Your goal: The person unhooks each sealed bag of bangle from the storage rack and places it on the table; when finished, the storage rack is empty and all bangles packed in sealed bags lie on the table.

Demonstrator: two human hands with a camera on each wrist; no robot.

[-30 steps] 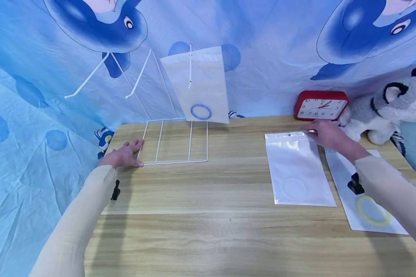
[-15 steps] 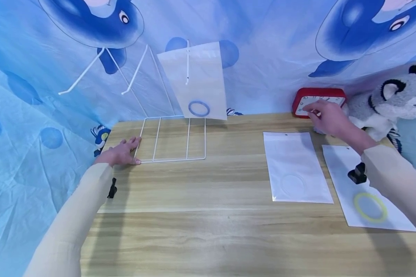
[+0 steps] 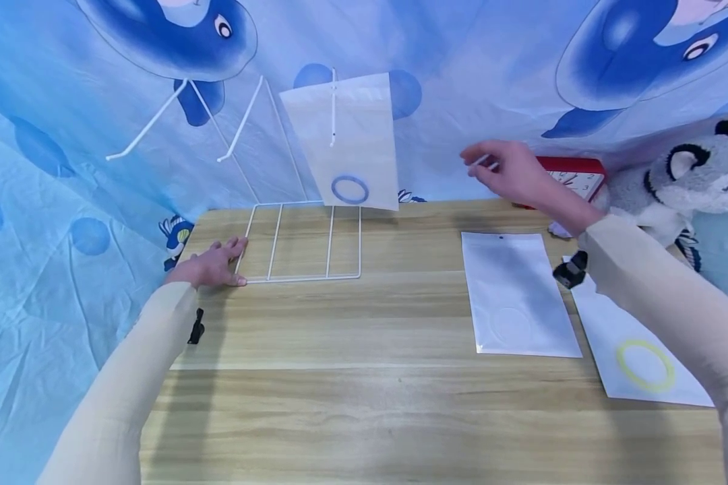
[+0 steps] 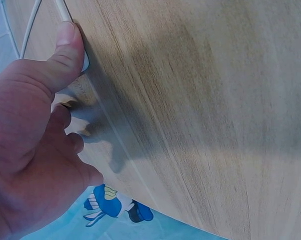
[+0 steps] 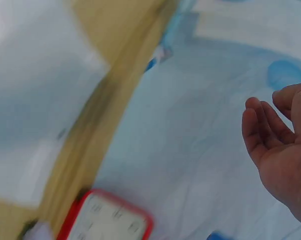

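Note:
A white wire display rack (image 3: 300,279) stands at the table's left rear, with several prongs rising from its base. My left hand (image 3: 209,265) rests on the base's left front corner, thumb on the wire and fingers spread along the side. From the right prong hangs a white zip bag (image 3: 364,141) with a blue ring showing at its bottom. My right hand (image 3: 509,168) is raised in front of the backdrop, fingers loosely bent, with nothing clearly seen held. Below it lies a white zip bag (image 3: 516,289) with a pale ring outline. Another zip bag (image 3: 631,337), with a yellow ring, is partly under my right forearm.
A red clock (image 3: 582,178) stands at the back, partly hidden by my right arm. Beside it sits a grey and white plush dog (image 3: 673,175). Blue dolphin-print cloth (image 3: 461,54) hangs behind the wooden table (image 3: 394,417).
My right hand has lifted away from the pale-ring bag and moved left and up, past the clock. That bag lies in the same place. The left hand stays on the rack.

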